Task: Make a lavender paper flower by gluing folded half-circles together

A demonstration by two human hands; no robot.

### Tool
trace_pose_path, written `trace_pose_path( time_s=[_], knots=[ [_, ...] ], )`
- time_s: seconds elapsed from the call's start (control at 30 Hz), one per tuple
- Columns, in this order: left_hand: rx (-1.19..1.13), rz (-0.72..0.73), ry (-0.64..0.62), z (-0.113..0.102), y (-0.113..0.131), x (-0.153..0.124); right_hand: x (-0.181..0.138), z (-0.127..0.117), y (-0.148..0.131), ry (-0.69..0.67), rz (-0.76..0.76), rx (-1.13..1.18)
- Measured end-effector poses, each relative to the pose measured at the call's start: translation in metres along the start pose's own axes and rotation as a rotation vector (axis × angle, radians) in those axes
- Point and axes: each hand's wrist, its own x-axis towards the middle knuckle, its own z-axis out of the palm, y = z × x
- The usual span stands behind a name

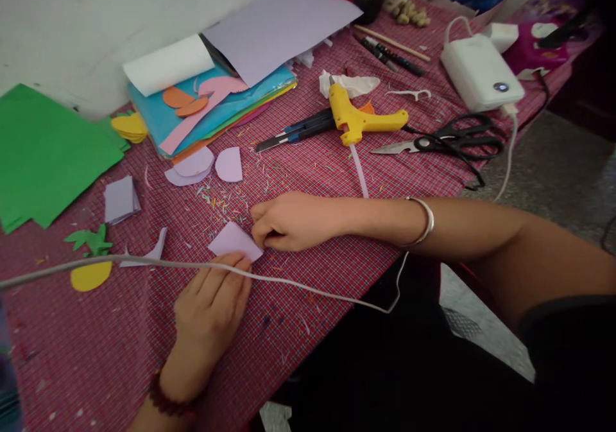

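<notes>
— Hands 1st, pls?
— Your left hand [212, 303] has its fingers straight & close together, tips pressed on the near edge of the purple paper [235, 238]. Your right hand [298, 220] is curled at the paper's right corner; can't tell if it's pinching that corner or just pressing it.
— Why hold it that way?
— Prob. b/c a light sheet slides easily on cloth: your left tips anchor it, so your right can work the corner.
— Paper's spot vs. your hands?
— On the cloth-covered worktop [96, 355], just beyond your left fingers and just left of your right knuckles, i.e. betw. the two.
— What's close by?
— Paper bits [224, 201] scattered right past the sheet, then rounded purple cut-outs [192, 164]. Purple slips [120, 199] are stacked off to the left, prob. to keep 'em tidy. A white cable [163, 262] crosses in front of your left fingers; can't tell if it touches.
— Tools?
— Glue gun [347, 117], cutter [312, 125] & scissors [428, 142] lie past your right hand, well apart from the paper, prob. so blades stay clear but w/in reach.
</notes>
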Motion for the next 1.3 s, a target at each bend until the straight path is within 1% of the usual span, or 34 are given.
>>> trace_pose_path(
  time_s=[0.2, 0.37, 0.5, 0.67, 0.8, 0.87, 0.97, 1.03, 1.13, 1.2, 1.3],
  knots=[
    [0.024, 0.008, -0.003, 0.001, -0.001, -0.002, 0.0, 0.001, -0.001, -0.002, 0.005, -0.005],
    [-0.012, -0.003, -0.008, 0.003, -0.001, 0.0, 0.0, 0.001, -0.001, 0.001, 0.009, -0.014],
    [-0.051, -0.039, -0.018, 0.003, 0.001, 0.002, 0.001, 0.001, 0.0, 0.025, 0.013, -0.011],
    [-0.049, -0.079, 0.0, 0.002, 0.001, 0.001, 0.002, 0.003, 0.002, 0.056, 0.013, 0.031],
    [-0.009, -0.064, 0.002, 0.002, -0.001, 0.0, 0.002, 0.005, 0.004, 0.07, 0.003, 0.055],
    [0.014, -0.057, 0.002, 0.002, -0.001, 0.001, 0.002, 0.006, 0.004, 0.095, 0.002, 0.081],
    [0.028, -0.053, 0.007, 0.002, -0.001, 0.002, 0.002, 0.008, 0.005, 0.187, -0.027, 0.117],
    [0.023, -0.047, 0.009, 0.002, 0.0, 0.001, 0.002, 0.01, 0.005, 0.229, -0.085, 0.096],
    [0.013, -0.043, 0.018, 0.002, -0.001, 0.0, 0.004, 0.014, 0.007, 0.219, -0.15, 0.001],
    [0.007, -0.041, 0.018, 0.002, -0.001, 0.0, 0.005, 0.017, 0.008, 0.196, -0.13, -0.058],
    [-0.013, -0.049, -0.014, 0.003, 0.0, 0.001, 0.005, 0.02, 0.009, 0.171, -0.098, -0.1]
  ],
)
